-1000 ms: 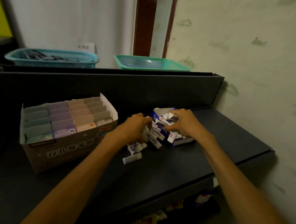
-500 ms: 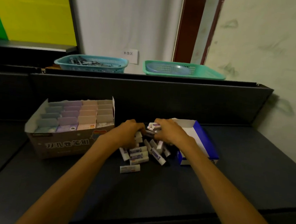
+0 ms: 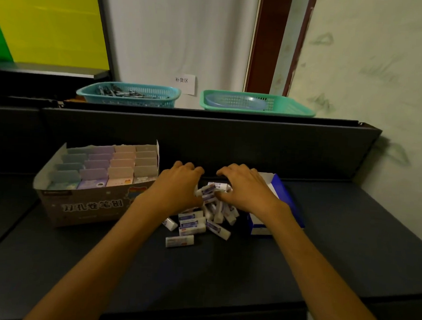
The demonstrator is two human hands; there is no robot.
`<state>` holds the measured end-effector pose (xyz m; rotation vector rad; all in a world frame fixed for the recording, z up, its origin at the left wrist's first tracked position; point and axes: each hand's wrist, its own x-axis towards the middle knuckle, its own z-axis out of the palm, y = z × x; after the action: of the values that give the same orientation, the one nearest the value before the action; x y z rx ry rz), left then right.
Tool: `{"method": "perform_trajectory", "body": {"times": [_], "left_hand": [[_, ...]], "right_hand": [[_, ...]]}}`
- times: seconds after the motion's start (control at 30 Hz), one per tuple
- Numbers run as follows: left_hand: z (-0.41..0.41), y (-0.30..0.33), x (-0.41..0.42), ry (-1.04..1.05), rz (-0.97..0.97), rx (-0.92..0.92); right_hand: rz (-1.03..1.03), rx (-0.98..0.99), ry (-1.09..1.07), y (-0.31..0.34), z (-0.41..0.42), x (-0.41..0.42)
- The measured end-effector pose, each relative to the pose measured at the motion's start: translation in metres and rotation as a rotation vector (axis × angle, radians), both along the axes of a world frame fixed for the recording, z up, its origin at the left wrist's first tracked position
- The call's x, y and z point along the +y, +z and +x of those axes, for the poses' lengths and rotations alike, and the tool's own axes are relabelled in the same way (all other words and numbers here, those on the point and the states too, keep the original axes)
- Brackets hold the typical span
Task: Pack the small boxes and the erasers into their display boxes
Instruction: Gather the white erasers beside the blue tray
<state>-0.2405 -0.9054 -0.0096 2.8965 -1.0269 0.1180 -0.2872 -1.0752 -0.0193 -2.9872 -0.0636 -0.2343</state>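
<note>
Both sets of fingers are curled down over the heap of erasers (image 3: 203,215). The left hand (image 3: 178,186) cups the heap's left side, fingers bent and pressed against the white sleeved blocks; whether it actually grips one I cannot tell. The right hand (image 3: 243,186) lies over the top of the heap, its thumb and fingers pinching an eraser near the peak. The erasers lie jumbled on the dark desk (image 3: 223,267), between the two display boxes; one eraser (image 3: 179,240) lies on its own just in front of the pile.

Just right of the heap, partly under the right wrist, sits the blue display box (image 3: 280,208), open-topped, its white inside showing. Left of the hands stands the cardboard display box (image 3: 88,206), filled with small boxes (image 3: 110,168) in neat rows of grey-blue, lilac, pink and grey. On the ledge behind, well apart from all this, sit a teal basket (image 3: 128,94) holding dark items and a green tray (image 3: 258,103).
</note>
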Motion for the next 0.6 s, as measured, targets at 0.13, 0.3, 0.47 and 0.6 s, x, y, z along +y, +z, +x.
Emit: {"method": "perform_trajectory", "body": {"times": [0.13,0.3,0.47,0.6], "left_hand": [[-0.028,0.012,0.018,0.007,-0.067,-0.117],[-0.056,0.015,0.059,0.114,-0.105,-0.170],[-0.066,0.011,0.108,0.264,-0.076,-0.182],[-0.071,0.006,0.156,0.357,-0.056,-0.177]], "right_hand": [[0.060,-0.040,0.016,0.004,-0.024,0.003],[0.101,-0.071,0.080,0.004,-0.042,0.025],[0.065,-0.082,0.148,0.011,-0.049,0.074],[0.026,-0.096,0.203,0.012,-0.045,0.127]]}}
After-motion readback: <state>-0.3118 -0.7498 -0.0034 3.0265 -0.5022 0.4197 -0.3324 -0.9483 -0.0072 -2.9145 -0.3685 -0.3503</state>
